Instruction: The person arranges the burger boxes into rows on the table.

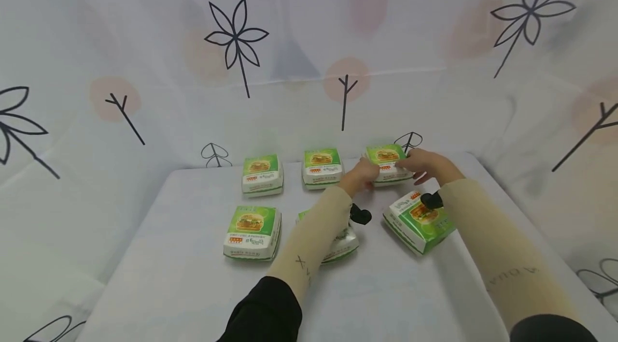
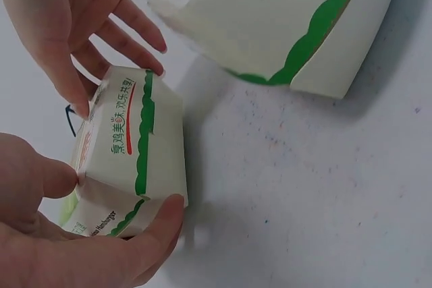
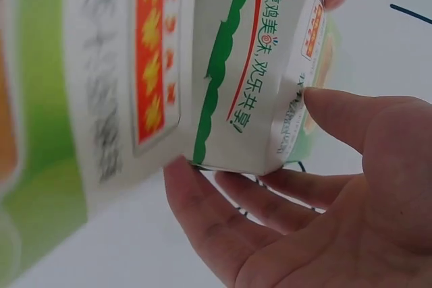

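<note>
At the back right of the table, a green and white burger box (image 1: 386,155) is held between two hands. My left hand (image 1: 359,176) grips its left side, thumb and fingers around a corner in the left wrist view (image 2: 101,234). On the opposite side, my right hand (image 1: 429,165) holds the box with its thumb at the upper edge and fingers along the side, seen in the right wrist view (image 3: 324,187). Nearer to me, a second burger box (image 1: 410,229) lies turned at an angle below the right wrist. Another burger box (image 1: 343,245) is partly hidden by the left forearm.
More burger boxes stand on the white table (image 1: 159,277): one at back left (image 1: 260,175), one at back middle (image 1: 322,170), one at front left (image 1: 252,232). A patterned white curtain (image 1: 289,111) hangs behind the table and along both sides.
</note>
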`<state>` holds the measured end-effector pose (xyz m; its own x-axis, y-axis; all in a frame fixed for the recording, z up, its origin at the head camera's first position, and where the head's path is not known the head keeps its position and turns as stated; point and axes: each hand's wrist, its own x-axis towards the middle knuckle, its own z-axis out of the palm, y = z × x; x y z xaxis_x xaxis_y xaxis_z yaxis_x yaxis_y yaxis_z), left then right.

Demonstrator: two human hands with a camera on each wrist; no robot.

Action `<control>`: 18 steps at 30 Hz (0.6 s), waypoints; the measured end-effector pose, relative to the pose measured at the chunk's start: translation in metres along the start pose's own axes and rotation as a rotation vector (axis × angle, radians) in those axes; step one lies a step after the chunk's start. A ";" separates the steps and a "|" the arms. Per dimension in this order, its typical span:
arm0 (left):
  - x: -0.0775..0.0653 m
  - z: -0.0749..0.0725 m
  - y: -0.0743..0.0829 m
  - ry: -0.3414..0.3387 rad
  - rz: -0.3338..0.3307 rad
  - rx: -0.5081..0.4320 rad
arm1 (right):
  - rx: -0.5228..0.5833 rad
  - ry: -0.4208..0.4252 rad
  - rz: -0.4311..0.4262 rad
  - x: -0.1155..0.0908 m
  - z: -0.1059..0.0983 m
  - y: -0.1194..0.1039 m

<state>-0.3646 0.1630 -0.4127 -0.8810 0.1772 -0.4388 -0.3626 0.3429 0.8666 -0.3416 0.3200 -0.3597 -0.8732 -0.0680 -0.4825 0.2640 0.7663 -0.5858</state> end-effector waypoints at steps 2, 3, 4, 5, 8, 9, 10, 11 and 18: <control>-0.003 -0.003 0.001 0.029 0.009 -0.002 | 0.014 0.002 -0.006 0.004 0.001 -0.001; -0.005 -0.004 0.001 0.037 0.015 -0.004 | 0.014 0.000 -0.009 0.006 0.002 -0.002; -0.007 -0.005 0.001 0.041 0.020 -0.007 | 0.009 0.001 -0.013 0.007 0.003 -0.002; -0.008 -0.006 0.001 0.044 0.023 0.000 | 0.006 0.003 -0.009 0.008 0.004 -0.002; -0.013 -0.008 0.000 0.044 0.036 0.008 | -0.002 0.011 0.003 0.011 0.007 -0.003; -0.014 -0.008 0.000 0.043 0.041 0.005 | -0.004 0.013 0.005 0.011 0.008 -0.004; -0.014 -0.009 0.000 0.043 0.044 0.001 | -0.003 0.018 0.010 0.010 0.008 -0.004; -0.015 -0.009 0.000 0.040 0.043 -0.012 | -0.004 0.018 0.014 0.010 0.008 -0.006; -0.019 -0.019 0.006 -0.005 0.021 0.025 | -0.095 0.016 -0.004 -0.003 0.001 -0.010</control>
<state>-0.3557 0.1438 -0.3939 -0.8865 0.1896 -0.4220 -0.3363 0.3624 0.8692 -0.3413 0.3120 -0.3533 -0.8811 -0.0616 -0.4690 0.2210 0.8229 -0.5234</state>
